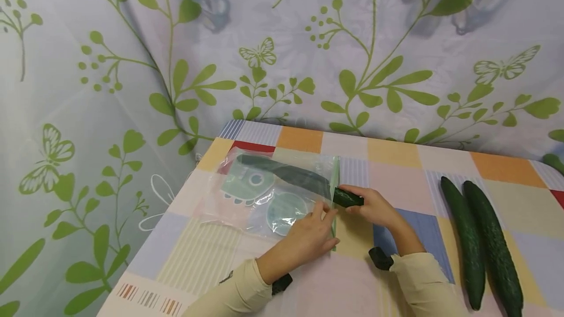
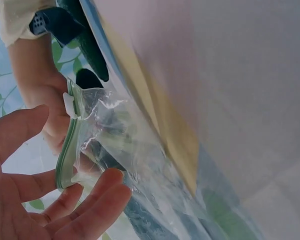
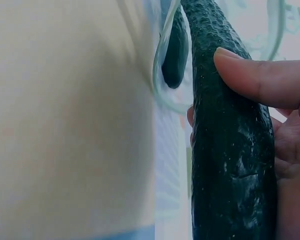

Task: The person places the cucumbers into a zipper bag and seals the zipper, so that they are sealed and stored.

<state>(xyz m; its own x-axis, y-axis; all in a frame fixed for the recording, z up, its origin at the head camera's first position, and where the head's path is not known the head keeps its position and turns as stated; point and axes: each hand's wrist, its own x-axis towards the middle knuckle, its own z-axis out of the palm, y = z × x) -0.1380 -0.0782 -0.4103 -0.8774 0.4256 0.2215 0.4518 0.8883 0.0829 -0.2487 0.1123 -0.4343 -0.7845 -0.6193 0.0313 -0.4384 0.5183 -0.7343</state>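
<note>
A clear zip bag [image 1: 244,219] with a green dinosaur print lies on the checked tablecloth, its green-edged mouth facing right. My left hand [image 1: 306,236] holds the bag by the green zip edge [image 2: 65,155], with the thumb apart from it in the left wrist view. My right hand [image 1: 374,207] grips the near end of a dark green cucumber [image 3: 230,150], whose far part passes through the bag's mouth. In the right wrist view, the rounded end of another cucumber [image 3: 175,55] shows beyond the bag's rim. Through the plastic, dark green cucumber [image 1: 282,172] shows along the bag's upper side.
Two whole cucumbers, one on the left [image 1: 464,243] and one on the right [image 1: 495,248], lie side by side right of my right arm. A dark green thing [image 1: 552,162] shows at the right edge. Behind the table [image 1: 392,155] hangs a leaf-patterned curtain [image 1: 282,28].
</note>
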